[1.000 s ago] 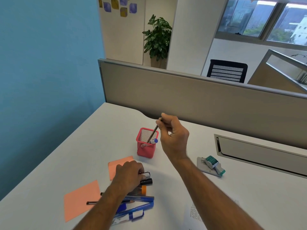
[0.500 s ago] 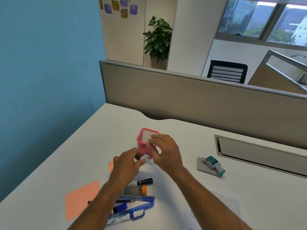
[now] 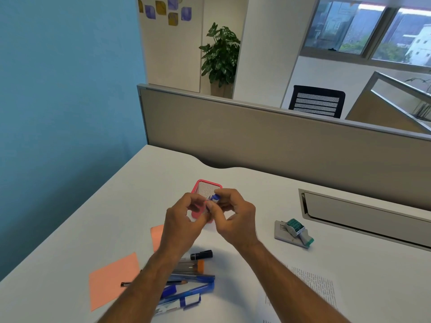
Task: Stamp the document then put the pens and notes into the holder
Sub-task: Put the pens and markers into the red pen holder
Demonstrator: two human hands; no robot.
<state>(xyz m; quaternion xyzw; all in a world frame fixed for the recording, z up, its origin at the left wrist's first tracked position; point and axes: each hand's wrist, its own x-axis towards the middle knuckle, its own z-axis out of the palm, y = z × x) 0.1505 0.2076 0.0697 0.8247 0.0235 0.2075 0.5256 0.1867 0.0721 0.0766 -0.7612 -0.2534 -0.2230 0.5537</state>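
The white desk [image 3: 233, 183] carries everything; the printed document [image 3: 312, 285] lies near the right forearm, two orange notes [image 3: 112, 278] lie left, loose pens [image 3: 191, 278] between; the red mesh holder [image 3: 206, 186] stands just behind both hands, handy for dropping things in; left hand [image 3: 184, 220] and right hand [image 3: 233, 215], fingers curled, pinch a small blue-and-white item [image 3: 214, 197] together, probably passing it.

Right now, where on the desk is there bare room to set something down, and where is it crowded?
Bare desk lies between the red mesh holder and the blue wall, and between the holder and the stamp. It is crowded near the front: the pile of pens, two orange notes and the printed document. Both hands hover by the holder.
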